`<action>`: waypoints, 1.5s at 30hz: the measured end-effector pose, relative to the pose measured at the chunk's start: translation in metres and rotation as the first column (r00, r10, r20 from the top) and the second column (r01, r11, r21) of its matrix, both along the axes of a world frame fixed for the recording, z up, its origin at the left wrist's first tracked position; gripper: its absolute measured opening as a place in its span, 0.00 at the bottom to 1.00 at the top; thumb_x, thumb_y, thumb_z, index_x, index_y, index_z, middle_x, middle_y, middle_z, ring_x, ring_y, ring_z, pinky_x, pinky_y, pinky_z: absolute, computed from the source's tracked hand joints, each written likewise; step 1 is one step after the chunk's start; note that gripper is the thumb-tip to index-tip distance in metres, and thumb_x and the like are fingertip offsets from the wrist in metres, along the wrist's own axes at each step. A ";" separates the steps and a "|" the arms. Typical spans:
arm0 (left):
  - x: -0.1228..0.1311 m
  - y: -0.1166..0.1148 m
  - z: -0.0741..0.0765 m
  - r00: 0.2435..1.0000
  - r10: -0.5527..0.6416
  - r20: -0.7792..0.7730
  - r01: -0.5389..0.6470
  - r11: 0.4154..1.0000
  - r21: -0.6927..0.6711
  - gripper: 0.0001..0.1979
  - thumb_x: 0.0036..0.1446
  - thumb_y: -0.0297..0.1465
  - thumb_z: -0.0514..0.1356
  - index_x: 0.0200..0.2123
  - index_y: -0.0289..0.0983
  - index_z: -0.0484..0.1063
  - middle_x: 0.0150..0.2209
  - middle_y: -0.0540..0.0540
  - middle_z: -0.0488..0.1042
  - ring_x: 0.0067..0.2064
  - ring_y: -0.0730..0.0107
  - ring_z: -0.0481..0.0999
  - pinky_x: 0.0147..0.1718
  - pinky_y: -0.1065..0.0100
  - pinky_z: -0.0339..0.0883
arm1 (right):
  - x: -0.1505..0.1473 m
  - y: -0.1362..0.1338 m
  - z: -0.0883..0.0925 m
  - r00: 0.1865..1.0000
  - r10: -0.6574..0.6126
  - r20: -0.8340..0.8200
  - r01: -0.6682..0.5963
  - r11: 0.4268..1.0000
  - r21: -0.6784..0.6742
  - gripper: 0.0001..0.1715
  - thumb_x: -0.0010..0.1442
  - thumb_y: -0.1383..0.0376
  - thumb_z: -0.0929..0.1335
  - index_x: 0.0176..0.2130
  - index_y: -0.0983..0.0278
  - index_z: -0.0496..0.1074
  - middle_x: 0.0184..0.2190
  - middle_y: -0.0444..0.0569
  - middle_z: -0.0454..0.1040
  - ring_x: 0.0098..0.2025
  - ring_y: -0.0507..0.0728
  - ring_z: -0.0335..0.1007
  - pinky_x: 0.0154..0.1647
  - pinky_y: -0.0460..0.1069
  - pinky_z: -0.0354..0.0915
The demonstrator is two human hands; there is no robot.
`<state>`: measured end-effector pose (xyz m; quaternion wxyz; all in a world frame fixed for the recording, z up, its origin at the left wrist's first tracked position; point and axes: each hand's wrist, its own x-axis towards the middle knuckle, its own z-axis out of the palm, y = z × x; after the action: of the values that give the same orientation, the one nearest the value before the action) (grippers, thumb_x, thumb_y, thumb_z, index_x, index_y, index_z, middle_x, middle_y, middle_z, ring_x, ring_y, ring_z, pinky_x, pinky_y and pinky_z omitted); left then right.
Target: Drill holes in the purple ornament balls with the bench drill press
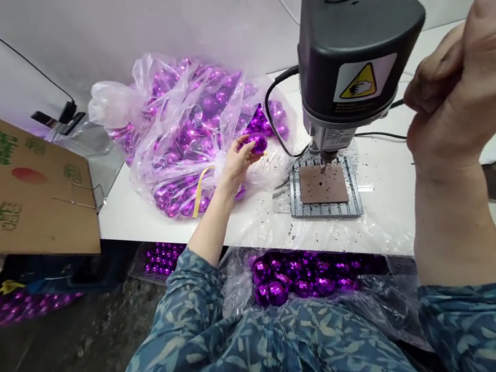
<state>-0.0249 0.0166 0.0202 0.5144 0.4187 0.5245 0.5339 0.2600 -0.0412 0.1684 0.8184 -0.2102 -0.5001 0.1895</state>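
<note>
My left hand (237, 161) reaches to the mouth of a clear plastic bag (183, 127) full of shiny purple faceted balls and pinches one purple ball (259, 142) between thumb and fingers. My right hand (461, 86) is raised at the right, its fingers curled round something hidden, beside the dark grey head of a small bench drill (354, 39). The drill bit points down at a brown board (323, 184) on the drill's grey slotted base (296, 194).
A second clear bag of purple balls (303, 277) lies in my lap below the white table's edge (254, 228). A cardboard box (9, 178) stands at the left, with more purple balls (9, 307) on the floor. A black cable (273, 120) loops by the drill; dark specks litter the table.
</note>
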 end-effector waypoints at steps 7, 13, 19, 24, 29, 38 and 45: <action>0.016 -0.068 -0.005 0.905 -0.161 0.395 0.245 0.954 -0.172 0.18 0.64 0.40 0.70 0.51 0.38 0.75 0.46 0.42 0.84 0.45 0.64 0.84 0.53 0.59 0.78 | -0.004 0.007 -0.002 0.999 -0.009 -0.045 0.011 1.000 0.028 0.38 0.50 0.40 0.75 0.21 0.65 0.56 0.13 0.37 0.50 0.15 0.42 0.48 0.20 0.47 0.37; 0.060 -0.084 -0.036 0.946 -0.281 0.162 0.291 0.956 -0.044 0.24 0.58 0.34 0.74 0.56 0.40 0.74 0.56 0.41 0.82 0.49 0.66 0.84 0.43 0.66 0.78 | -0.005 0.011 -0.006 0.998 -0.026 -0.052 0.031 0.995 0.092 0.39 0.53 0.42 0.74 0.21 0.65 0.52 0.13 0.37 0.51 0.13 0.42 0.45 0.19 0.46 0.38; 0.100 -0.084 -0.052 0.962 -0.257 0.095 0.265 0.961 -0.083 0.18 0.66 0.37 0.71 0.54 0.36 0.74 0.41 0.47 0.84 0.33 0.75 0.82 0.35 0.71 0.75 | -0.007 0.007 -0.007 0.997 -0.077 -0.008 0.077 0.995 0.070 0.39 0.57 0.41 0.70 0.22 0.65 0.48 0.13 0.37 0.49 0.13 0.42 0.43 0.20 0.46 0.43; 0.107 -0.076 -0.045 0.969 -0.209 0.128 0.228 0.962 -0.150 0.20 0.69 0.41 0.70 0.55 0.36 0.75 0.27 0.53 0.78 0.27 0.76 0.79 0.30 0.74 0.70 | -0.004 0.009 -0.010 0.997 -0.078 0.003 0.078 0.994 0.074 0.38 0.57 0.40 0.71 0.21 0.63 0.52 0.13 0.37 0.52 0.13 0.44 0.45 0.18 0.49 0.38; 0.108 -0.073 -0.048 0.970 -0.238 0.040 0.241 0.968 -0.066 0.21 0.63 0.39 0.74 0.53 0.37 0.75 0.34 0.50 0.82 0.29 0.76 0.79 0.30 0.73 0.71 | -0.004 0.008 -0.010 0.998 -0.066 -0.011 0.067 0.996 0.064 0.37 0.57 0.40 0.71 0.21 0.64 0.54 0.13 0.37 0.53 0.14 0.43 0.46 0.19 0.48 0.38; 0.123 -0.073 -0.064 0.898 -0.186 -0.398 0.270 0.949 0.165 0.24 0.56 0.33 0.78 0.54 0.42 0.79 0.48 0.44 0.82 0.43 0.64 0.80 0.46 0.60 0.77 | -0.004 0.005 -0.011 0.998 -0.064 0.003 0.063 0.997 0.046 0.39 0.55 0.38 0.71 0.21 0.63 0.53 0.13 0.37 0.54 0.14 0.43 0.46 0.18 0.50 0.37; 0.128 -0.077 -0.068 0.866 -0.150 -0.476 0.294 0.925 0.242 0.22 0.60 0.33 0.76 0.55 0.43 0.76 0.57 0.40 0.80 0.64 0.52 0.76 0.65 0.47 0.71 | -0.003 0.002 -0.013 0.996 -0.089 0.032 0.088 0.996 0.030 0.40 0.58 0.38 0.70 0.22 0.64 0.49 0.14 0.37 0.53 0.14 0.43 0.44 0.18 0.48 0.38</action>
<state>0.1031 -0.0608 -0.0479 0.3666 0.6633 0.4872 0.4339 0.2572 -0.0390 0.1553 0.8205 -0.2238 -0.5064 0.1425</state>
